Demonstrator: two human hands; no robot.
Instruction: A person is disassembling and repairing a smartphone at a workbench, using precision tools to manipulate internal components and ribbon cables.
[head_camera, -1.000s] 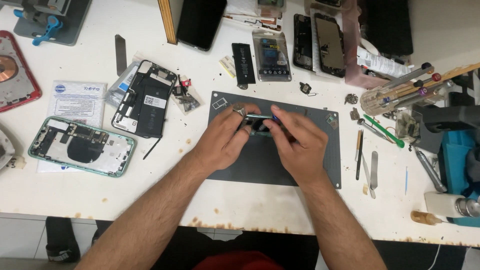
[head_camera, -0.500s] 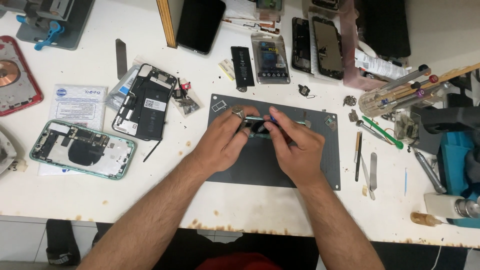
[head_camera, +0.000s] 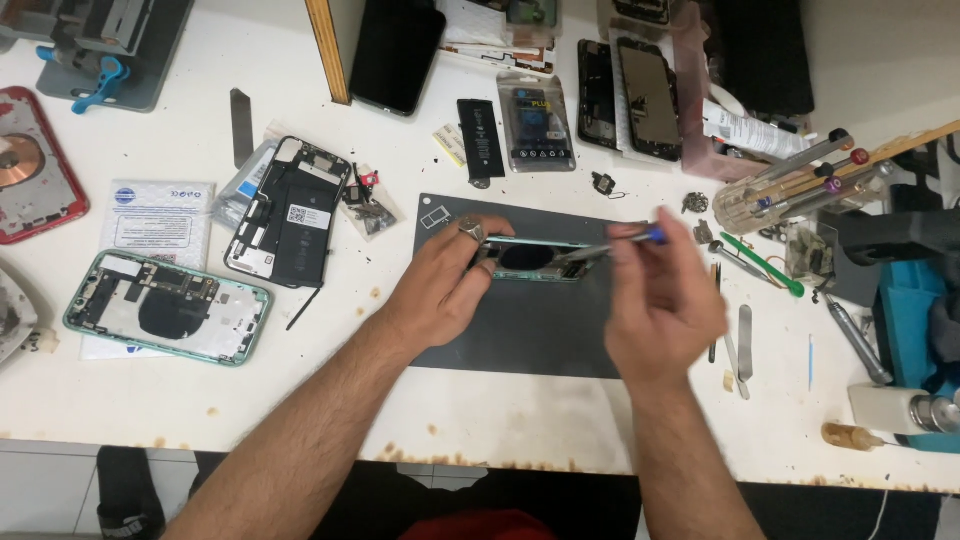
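Where the white worktop meets its near edge, brown rust-like stains dot the rim, and pale floor tiles show below it. A dark grey rectangular work mat lies at the middle of the worktop and serves as the landmark here.

On the mat, toward its far edge, the left hand, a ring on one finger, is closed around the end of a mint-green phone frame, pinching it by the edges. The right hand is blurred; it appears to be pinched on a thin blue-handled tool whose tip lies over the frame.

Left of the mat lies an opened black phone body. Farther left, a white printed leaflet with a round blue mark lies flat, and near it, toward the worktop's near edge, a mint-green phone housing with its insides showing. A red phone back cover sits at the far left edge.

Beyond the mat's far edge stand a narrow black battery and, just beside it, a clear plastic packet with a blue and black label. Right of the mat, a clear jar of screwdrivers lies tipped, and a green-handled tool rests near it.
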